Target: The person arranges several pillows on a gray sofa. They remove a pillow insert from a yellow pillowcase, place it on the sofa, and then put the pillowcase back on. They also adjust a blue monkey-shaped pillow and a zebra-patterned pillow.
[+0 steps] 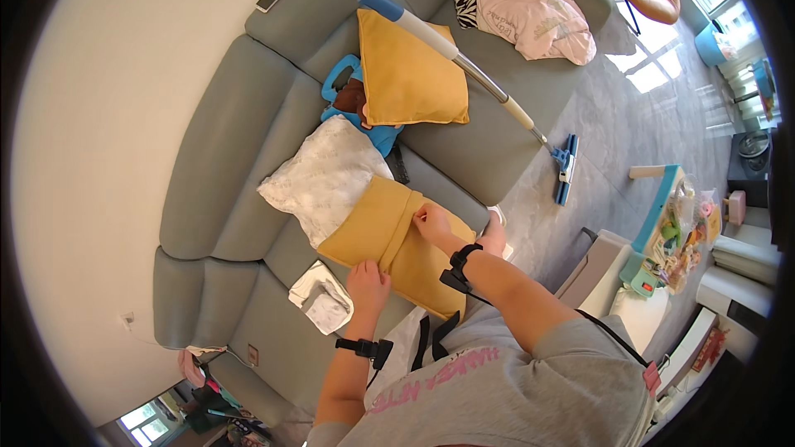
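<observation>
A yellow cushion (372, 223) lies in front of me at the sofa's front edge, with a raised fold running across its middle. My left hand (367, 284) grips the near end of that fold with curled fingers. At the fold's other end, my right hand (433, 223) pinches the fabric between thumb and fingers. Just behind the yellow cushion rests a white patterned cushion (338, 171). A folded white cloth (321, 298) lies on the seat beside my left hand.
The grey sofa (242, 149) holds another yellow cushion (410, 74), a blue and brown plush toy (351, 99), a dark remote control (397, 164) and a pink cloth (534, 12). A mop (484, 81) leans across the seat. At right, a toy table (655, 211) carries several toys.
</observation>
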A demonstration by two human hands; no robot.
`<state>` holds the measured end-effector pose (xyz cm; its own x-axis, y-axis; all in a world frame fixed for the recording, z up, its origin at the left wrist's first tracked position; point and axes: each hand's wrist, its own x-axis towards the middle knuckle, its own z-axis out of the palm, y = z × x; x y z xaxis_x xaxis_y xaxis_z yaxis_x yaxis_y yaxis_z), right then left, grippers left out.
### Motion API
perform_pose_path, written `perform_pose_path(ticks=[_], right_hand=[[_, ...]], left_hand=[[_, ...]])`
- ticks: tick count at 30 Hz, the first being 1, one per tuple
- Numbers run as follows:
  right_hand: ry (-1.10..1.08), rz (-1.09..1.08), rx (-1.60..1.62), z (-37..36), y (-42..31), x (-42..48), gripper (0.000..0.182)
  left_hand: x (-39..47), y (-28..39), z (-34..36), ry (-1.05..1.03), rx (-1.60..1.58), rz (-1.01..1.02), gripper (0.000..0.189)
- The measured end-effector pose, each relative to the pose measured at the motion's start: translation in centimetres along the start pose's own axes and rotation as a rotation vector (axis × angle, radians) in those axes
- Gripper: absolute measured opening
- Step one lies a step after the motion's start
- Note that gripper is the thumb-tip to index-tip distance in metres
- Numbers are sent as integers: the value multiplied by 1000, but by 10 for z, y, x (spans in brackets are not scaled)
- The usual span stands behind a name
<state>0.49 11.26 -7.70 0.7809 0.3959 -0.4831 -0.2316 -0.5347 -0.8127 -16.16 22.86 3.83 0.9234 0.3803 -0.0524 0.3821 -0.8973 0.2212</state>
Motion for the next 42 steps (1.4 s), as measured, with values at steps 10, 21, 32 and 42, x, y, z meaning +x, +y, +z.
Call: perform_pose_path(ticks=[10, 21, 32, 42], right_hand=[[-80, 49, 112, 50, 12, -50, 11], [322, 4, -127, 12, 65, 60, 7], [103, 107, -121, 5, 74, 80, 14], [-126, -940, -86, 15, 3, -59, 10]], left_hand=[[56, -24, 75, -286, 177, 107, 8], [41, -23, 11, -399, -549, -160, 16], [23, -22, 8, -390, -1302, -521, 10], [28, -5, 34, -140, -622, -342, 17]])
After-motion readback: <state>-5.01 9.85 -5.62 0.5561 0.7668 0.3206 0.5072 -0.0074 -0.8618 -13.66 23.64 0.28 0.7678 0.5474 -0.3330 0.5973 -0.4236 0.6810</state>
